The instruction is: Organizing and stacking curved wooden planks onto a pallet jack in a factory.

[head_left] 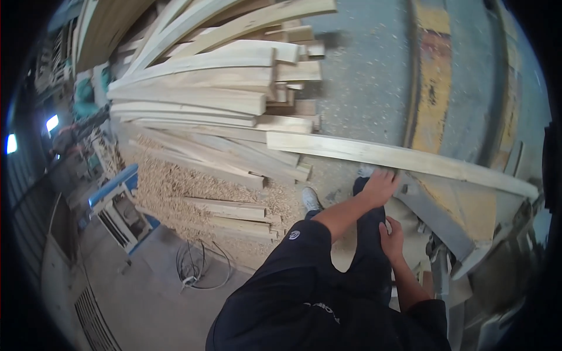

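Observation:
A long pale wooden plank (363, 151) runs across in front of me, from the stacked planks on the left to a yellow and grey metal frame (468, 219) on the right. My left hand (379, 188) is at the plank's near edge, back of the hand up and fingers bent. Its fingertips are partly out of sight, so a grip on the plank cannot be made out. Closer to my body, my right hand (392, 238) hovers beside my right leg, loosely curled with thumb and fingers apart, and nothing shows in it.
Many planks (193, 88) lie stacked on the left, their ends uneven. Wood shavings (175, 181) cover the floor below them, around more boards (228, 209). A blue and white machine (123, 210) and a coiled cable (202, 272) are at lower left. A worn yellow beam (432, 88) stretches away at right.

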A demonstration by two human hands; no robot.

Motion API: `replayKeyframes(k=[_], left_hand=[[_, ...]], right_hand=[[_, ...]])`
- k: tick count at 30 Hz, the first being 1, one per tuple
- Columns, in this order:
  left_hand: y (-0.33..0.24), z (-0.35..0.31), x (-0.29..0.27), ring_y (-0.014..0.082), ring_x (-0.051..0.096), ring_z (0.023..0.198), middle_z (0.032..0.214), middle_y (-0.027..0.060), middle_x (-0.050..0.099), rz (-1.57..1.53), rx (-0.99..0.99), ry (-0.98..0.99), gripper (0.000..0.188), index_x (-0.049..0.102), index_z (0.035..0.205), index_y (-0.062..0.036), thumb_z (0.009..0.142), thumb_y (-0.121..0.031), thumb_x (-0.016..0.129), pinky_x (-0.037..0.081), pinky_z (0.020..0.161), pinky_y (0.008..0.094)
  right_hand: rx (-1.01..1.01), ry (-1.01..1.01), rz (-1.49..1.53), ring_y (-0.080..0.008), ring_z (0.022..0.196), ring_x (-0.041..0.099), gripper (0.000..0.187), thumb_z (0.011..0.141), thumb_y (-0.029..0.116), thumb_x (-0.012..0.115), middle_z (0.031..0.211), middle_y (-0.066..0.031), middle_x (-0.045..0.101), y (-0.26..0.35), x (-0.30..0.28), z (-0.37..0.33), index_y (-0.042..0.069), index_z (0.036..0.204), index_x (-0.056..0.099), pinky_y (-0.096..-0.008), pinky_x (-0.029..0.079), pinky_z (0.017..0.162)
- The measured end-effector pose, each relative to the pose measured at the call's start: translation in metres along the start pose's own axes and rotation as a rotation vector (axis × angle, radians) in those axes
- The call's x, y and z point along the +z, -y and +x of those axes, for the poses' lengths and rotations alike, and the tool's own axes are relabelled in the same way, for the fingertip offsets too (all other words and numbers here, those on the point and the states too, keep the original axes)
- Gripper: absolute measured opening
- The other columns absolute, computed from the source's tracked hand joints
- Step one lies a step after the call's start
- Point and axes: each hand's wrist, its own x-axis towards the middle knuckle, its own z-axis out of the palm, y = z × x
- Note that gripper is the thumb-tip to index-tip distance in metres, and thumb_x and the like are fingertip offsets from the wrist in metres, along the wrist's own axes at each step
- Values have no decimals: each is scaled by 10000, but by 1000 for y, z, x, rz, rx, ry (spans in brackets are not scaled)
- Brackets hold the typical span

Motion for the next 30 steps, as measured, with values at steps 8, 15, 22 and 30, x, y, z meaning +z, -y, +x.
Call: replayKeyframes(k=[8,15,22,30], left_hand=[[69,-262,63,383,679,1038,1090,181,705,-297,-602,245,385,599,1211,-90,931,-354,588,510,849,558],[29,-386,99,504,399,1349,1400,208,525,-490,-864,273,561,529,1412,-186,951,-507,550,371,1059,686],[96,-442,143,423,657,975,1027,187,701,-493,-778,-370,404,636,1217,-113,918,-381,596,504,906,532],[88,-450,151,368,621,1111,1080,131,705,-595,-1033,-529,324,671,1104,-100,872,-325,655,465,920,542]], right_hand=[[-204,235,-481,-434,1244,528,462,879,333,718,1362,-249,541,5,33,-32,86,1262,644,-525,445,1026],[-94,359,-695,-423,1258,526,513,887,417,702,1340,-232,557,33,67,-31,117,1296,629,-535,425,1055],[-407,208,-1075,-400,1367,419,766,827,466,755,1424,-210,482,173,182,90,151,1464,470,-556,374,1084],[-1085,-205,-965,-395,1398,388,936,799,436,794,1485,-231,405,441,389,248,124,1543,319,-584,310,1139]])
